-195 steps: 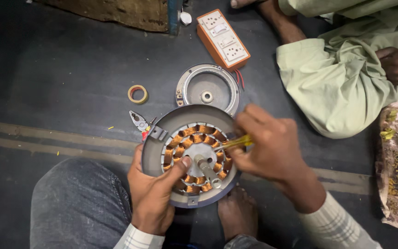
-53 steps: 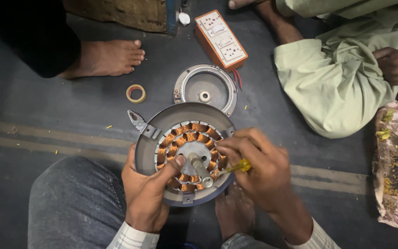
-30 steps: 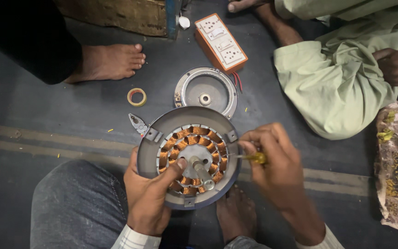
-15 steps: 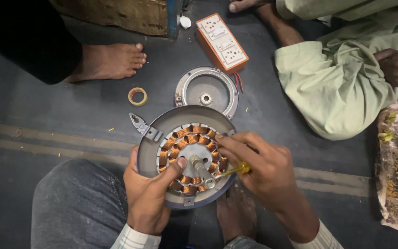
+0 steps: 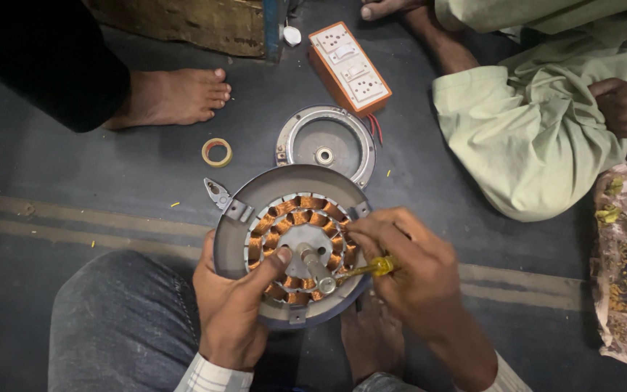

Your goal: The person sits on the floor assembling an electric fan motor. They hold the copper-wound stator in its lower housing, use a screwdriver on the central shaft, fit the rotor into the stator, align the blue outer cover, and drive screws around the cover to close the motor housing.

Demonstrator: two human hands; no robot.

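Note:
A round grey fan motor housing (image 5: 270, 192) with a ring of copper windings (image 5: 268, 231) rests between my knees. My left hand (image 5: 230, 308) grips its near left rim, thumb pressed on the metal hub by the central shaft (image 5: 316, 267). My right hand (image 5: 411, 265) is closed around a yellow-handled screwdriver (image 5: 379, 267), whose tip points left toward the windings at the near right of the ring.
A round metal motor cover (image 5: 326, 142) lies just beyond the housing. An orange switch-and-socket board (image 5: 349, 67) and a roll of tape (image 5: 216, 152) sit further out. Another person's bare foot (image 5: 172, 96) is upper left; a seated person in green cloth (image 5: 538, 123) is right.
Over the last seconds my right hand shifted the screwdriver around the right side of the windings, out to the rim and back in. A bare foot stepped in at upper left.

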